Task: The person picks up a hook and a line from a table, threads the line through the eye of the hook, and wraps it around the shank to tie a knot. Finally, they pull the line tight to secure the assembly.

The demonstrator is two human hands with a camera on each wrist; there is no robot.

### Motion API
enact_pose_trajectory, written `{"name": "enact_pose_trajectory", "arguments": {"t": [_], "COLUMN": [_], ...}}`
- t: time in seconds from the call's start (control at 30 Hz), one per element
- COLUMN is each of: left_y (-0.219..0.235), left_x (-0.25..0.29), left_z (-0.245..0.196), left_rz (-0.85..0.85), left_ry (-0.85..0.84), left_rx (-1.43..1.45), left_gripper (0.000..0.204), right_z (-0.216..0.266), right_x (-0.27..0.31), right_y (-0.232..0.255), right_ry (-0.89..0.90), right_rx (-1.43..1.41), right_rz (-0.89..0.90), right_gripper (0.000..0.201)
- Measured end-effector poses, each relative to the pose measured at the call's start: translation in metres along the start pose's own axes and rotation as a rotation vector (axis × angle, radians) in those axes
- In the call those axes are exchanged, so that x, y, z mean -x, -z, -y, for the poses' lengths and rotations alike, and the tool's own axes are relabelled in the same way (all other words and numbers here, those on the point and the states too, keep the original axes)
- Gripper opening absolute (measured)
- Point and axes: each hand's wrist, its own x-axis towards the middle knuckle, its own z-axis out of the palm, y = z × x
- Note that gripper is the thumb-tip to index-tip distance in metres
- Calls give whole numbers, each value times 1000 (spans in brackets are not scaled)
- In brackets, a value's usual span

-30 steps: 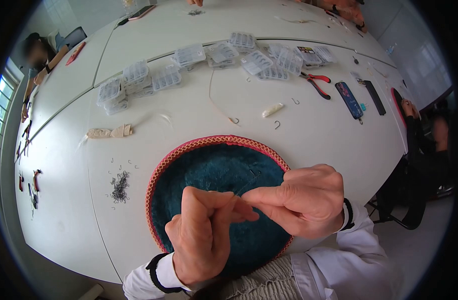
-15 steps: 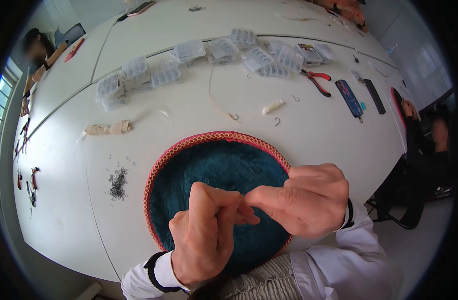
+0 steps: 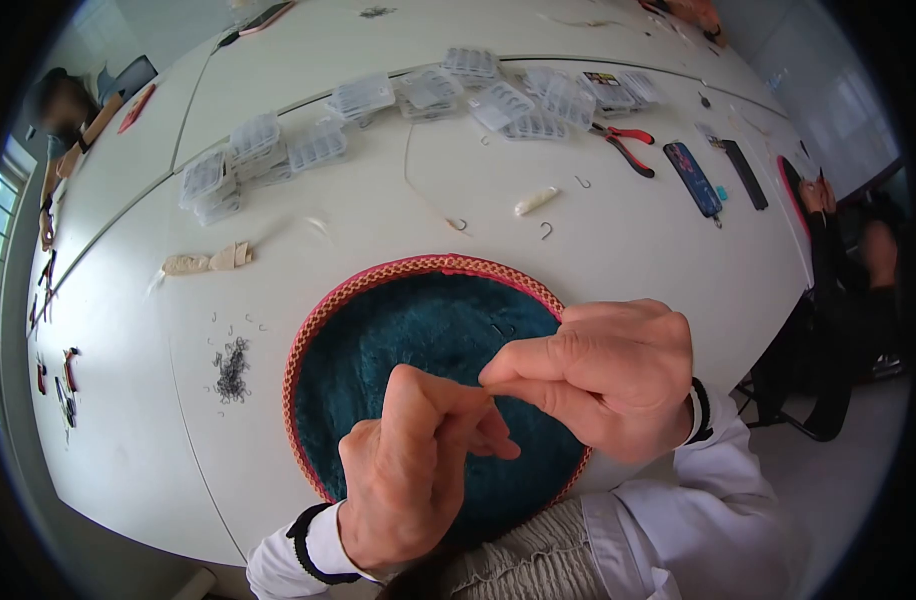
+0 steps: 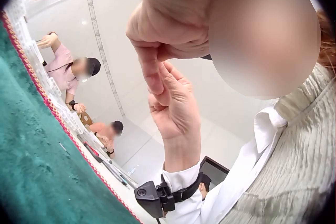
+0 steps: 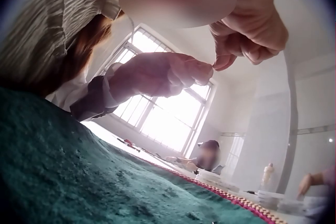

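Note:
Both hands meet fingertip to fingertip over a round teal plush cushion (image 3: 378,320) with a red and tan braided rim. My left hand (image 3: 403,460) pinches with thumb and forefinger, its other fingers bent below. Coming from the right, my right hand (image 3: 613,375) pinches at the same spot, its thumb and forefinger tips right against the left ones. A fine line is pinched there, mostly hidden by the fingertips. In the left wrist view the right hand (image 4: 178,108) points up to the left fingers (image 4: 152,71). A small dark fishhook (image 3: 503,330) lies on the cushion.
Left of the cushion is a heap of small black hooks (image 3: 232,370). Beyond it lie a cloth-wrapped bundle (image 3: 208,260), clear plastic boxes (image 3: 318,145), larger hooks (image 3: 547,230), red-handled pliers (image 3: 628,150) and a phone (image 3: 692,180). Other people sit around the table.
The right hand has risen slightly and its fingertips have closed in on the left hand's. The fine line showing between them earlier is now hidden. The head view has shifted a little.

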Motion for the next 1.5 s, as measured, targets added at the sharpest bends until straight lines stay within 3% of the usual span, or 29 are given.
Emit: {"name": "enact_pose_trajectory", "arguments": {"t": [0.27,0.33,0.57,1.03,1.27,1.5], "left_y": [-1,-1,-2,-4,-5,-6], "left_x": [1,1,2,3,5,4], "left_z": [-2,-2,-1,3,4,3], "left_rz": [-28,-28,-36,-78,-127,-175], "left_ry": [109,107,114,-17,-27,9], "left_rx": [149,150,155,78,113,213], "left_gripper": [6,6,7,10,8,5], "right_z": [-1,4,1,-6,-4,1], "right_x": [-2,-3,-4,-5,-2,3], "right_y": [1,3,5,6,4,0], "right_ry": [-121,-284,-297,-634,-664,-444], "right_rx": [-155,-240,-254,-619,-680,-463], "right_rz": [35,91,132,312,296,200], "right_gripper": [10,7,5,5,7,6]}}
